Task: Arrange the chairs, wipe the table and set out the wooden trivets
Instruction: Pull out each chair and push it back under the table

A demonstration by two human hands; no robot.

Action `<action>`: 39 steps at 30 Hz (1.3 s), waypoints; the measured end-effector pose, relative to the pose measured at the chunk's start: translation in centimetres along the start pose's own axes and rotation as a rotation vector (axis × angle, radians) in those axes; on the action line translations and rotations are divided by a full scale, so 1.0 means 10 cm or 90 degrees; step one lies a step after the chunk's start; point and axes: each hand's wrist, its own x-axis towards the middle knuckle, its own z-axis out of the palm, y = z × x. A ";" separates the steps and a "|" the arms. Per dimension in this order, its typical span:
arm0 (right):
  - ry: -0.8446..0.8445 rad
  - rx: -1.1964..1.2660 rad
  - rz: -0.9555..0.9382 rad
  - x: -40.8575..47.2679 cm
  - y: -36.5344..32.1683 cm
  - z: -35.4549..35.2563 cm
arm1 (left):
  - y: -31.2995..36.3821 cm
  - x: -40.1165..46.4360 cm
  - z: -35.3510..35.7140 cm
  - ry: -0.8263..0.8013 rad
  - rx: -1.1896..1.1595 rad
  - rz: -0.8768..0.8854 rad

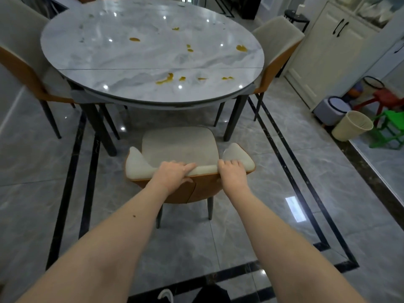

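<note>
A cream-cushioned chair with an orange back [179, 147] stands on the floor just in front of the round grey marble table [122, 60], its seat facing the table. My left hand [172, 173] grips the top edge of the backrest near its middle, fingers curled over it. My right hand [231, 171] grips the same edge further right. Several yellow-orange stains [168, 78] lie scattered over the tabletop. No trivets or cloth are in view.
A second chair [277, 40] is tucked at the table's right side and a third [19, 49] at its left. A white cabinet [332, 51], a cream bin [352, 125], a grey stool [332, 110] and red and green plastic stools [389, 119] stand at the right.
</note>
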 end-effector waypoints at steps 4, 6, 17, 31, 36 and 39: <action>-0.027 -0.008 0.010 0.46 -0.02 -0.11 | -0.24 0.35 -0.04 0.014 -0.014 -0.044; -0.032 -0.009 0.009 0.69 -0.01 -0.15 | -0.34 0.54 -0.06 0.020 -0.017 -0.062; -0.036 0.004 -0.025 1.71 0.29 -0.30 | -0.62 1.54 -0.29 -0.092 -0.047 -0.226; -0.016 -0.010 -0.078 1.72 0.48 -0.36 | -0.59 1.59 -0.37 -0.096 -0.069 -0.229; 0.016 -0.014 -0.056 1.55 0.57 -0.41 | -0.37 1.59 -0.51 -0.052 -0.113 -0.192; 0.037 0.004 -0.029 1.43 0.63 -0.44 | -0.21 1.62 -0.63 -0.034 -0.145 -0.155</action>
